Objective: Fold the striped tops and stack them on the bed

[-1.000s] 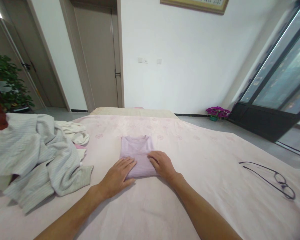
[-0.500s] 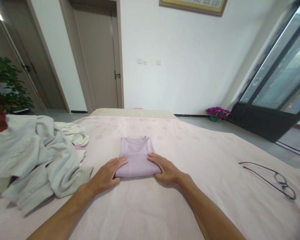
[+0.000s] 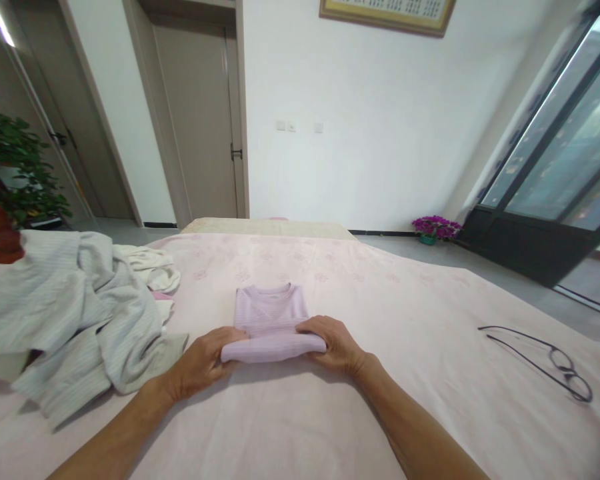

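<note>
The folded lilac top (image 3: pixel 273 328) is pinched at 2 ends of its near edge by the left hand (image 3: pixel 205 360) and right hand (image 3: pixel 335 343), both curled.

Matt, finely ribbed cloth top (image 3: pixel 270 308), smooth matt cloth cover (image 3: pixel 410 360), creased matt cloth pile (image 3: pixel 80 307), glossy glass panes (image 3: pixel 555 180)

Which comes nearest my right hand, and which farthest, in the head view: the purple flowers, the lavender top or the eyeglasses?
1. Lavender top: gripped in your right hand.
2. Eyeglasses: off right, on the pink cloth.
3. Purple flowers: farthest, beyond the cloth, ahead and right.
</note>
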